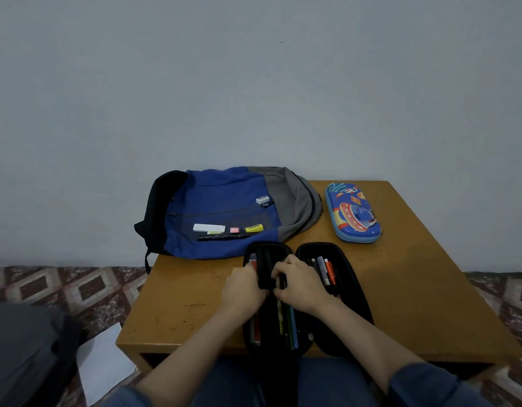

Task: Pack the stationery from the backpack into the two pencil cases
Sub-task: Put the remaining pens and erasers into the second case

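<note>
Pinching the middle flap (265, 267) of the black pencil case (349, 324) with left grip (243, 284) and right grip (300, 286), likely steadying it for pens (327, 270).

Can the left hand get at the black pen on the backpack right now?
Probably yes. The black pen lies uncovered on the backpack, just beyond the open black case where the left hand is working, with only the case's far rim between them. It must leave the case first.
</note>
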